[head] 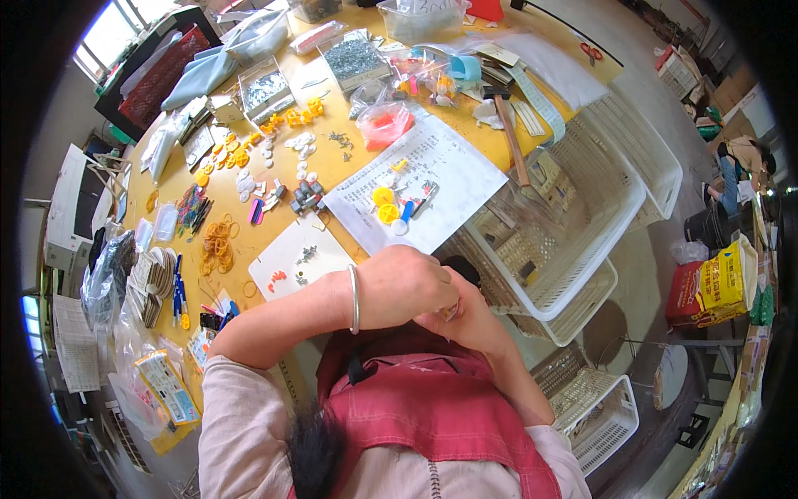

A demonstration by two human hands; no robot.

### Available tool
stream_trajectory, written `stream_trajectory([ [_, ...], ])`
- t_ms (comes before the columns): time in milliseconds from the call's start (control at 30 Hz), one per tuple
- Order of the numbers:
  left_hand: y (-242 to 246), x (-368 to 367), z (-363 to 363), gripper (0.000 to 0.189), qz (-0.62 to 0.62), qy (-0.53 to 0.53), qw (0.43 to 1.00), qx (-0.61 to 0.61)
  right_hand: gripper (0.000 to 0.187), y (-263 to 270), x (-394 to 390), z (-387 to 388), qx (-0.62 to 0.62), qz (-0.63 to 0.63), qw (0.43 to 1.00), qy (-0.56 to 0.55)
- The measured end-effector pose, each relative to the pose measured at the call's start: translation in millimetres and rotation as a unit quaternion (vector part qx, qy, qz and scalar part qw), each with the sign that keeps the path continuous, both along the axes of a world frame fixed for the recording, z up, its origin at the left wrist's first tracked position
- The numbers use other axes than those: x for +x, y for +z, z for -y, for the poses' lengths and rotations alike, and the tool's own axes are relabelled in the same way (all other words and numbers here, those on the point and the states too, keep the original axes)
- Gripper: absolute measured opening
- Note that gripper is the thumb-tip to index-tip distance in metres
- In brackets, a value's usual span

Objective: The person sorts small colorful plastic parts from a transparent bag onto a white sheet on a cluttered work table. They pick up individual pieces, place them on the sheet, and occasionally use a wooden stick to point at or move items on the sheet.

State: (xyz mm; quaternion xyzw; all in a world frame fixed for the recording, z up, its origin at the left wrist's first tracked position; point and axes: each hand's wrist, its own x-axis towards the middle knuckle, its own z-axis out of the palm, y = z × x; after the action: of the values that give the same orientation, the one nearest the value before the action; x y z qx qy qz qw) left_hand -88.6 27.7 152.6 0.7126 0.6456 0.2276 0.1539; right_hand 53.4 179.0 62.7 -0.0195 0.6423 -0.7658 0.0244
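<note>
My left hand (402, 284), with a bangle at the wrist, meets my right hand (467, 315) in front of the red apron. Between their curled fingers is a small shiny reddish item (447, 310), mostly hidden; its kind is unclear. Just beyond lies a printed sheet (461, 168) bearing yellow plastic wheels (388, 214), a white disc (399, 226), a blue part (407, 211) and a wire piece (426, 194). Left of it, a white board (324, 249) holds small metal screws (307, 254) and orange-red bits (276, 280).
White plastic baskets (586, 287) stand against the table's right edge, with a hammer (512, 140) reaching over one. Rubber bands (218, 246), pens (179, 290) and trays of metal parts (354, 59) lie on the yellow table. A person (739, 168) is at far right.
</note>
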Motion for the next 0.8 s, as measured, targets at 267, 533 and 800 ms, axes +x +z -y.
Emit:
stream_trajectory([
  [267,0.5,5.8,8.7,0.021,0.014,0.001,0.998,-0.068,0.044,-8.7,-3.3,2.3,0.03,-0.001,1.0,0.01],
  [533,-11.7,-20.4,6.7,0.022,0.099,-0.011,0.994,-0.055,0.042,-19.3,-11.9,4.1,-0.023,0.019,1.0,-0.001],
  [800,-6.6,-72.8,2.0,0.01,0.259,0.08,0.962,-0.04,0.047,-22.4,-24.3,-2.5,-0.071,0.047,0.996,0.009],
])
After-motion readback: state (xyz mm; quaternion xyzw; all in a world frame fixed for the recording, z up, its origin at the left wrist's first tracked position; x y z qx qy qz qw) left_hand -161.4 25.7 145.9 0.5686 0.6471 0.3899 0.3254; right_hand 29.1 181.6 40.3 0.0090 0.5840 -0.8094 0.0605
